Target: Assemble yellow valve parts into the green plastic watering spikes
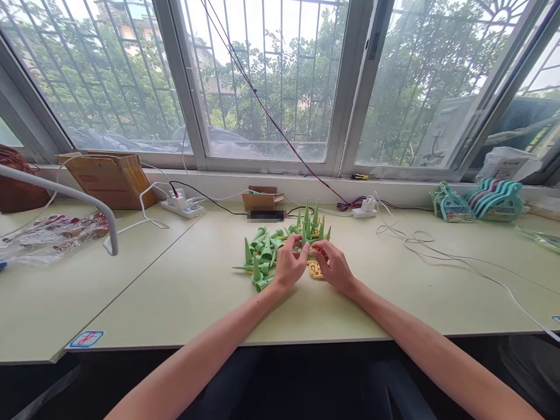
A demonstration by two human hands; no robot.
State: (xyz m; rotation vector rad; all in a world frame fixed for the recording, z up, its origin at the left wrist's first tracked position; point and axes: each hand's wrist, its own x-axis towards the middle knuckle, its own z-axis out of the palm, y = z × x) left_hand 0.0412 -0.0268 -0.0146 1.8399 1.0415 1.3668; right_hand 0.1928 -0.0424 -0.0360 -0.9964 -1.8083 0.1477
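Green plastic cones [266, 249] lie mid-table on the pale green tabletop [175, 315], with flat yellow plastic pieces [315, 272] at their near right. Beyond them sits a small brown cardboard box [262, 200]. A large brown cardboard box [107, 182] stands far left; turquoise plastic hangers [496, 201] stand far right.

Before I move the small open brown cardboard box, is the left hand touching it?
Apart: the head view shows green plastic cones between the left hand and the box.
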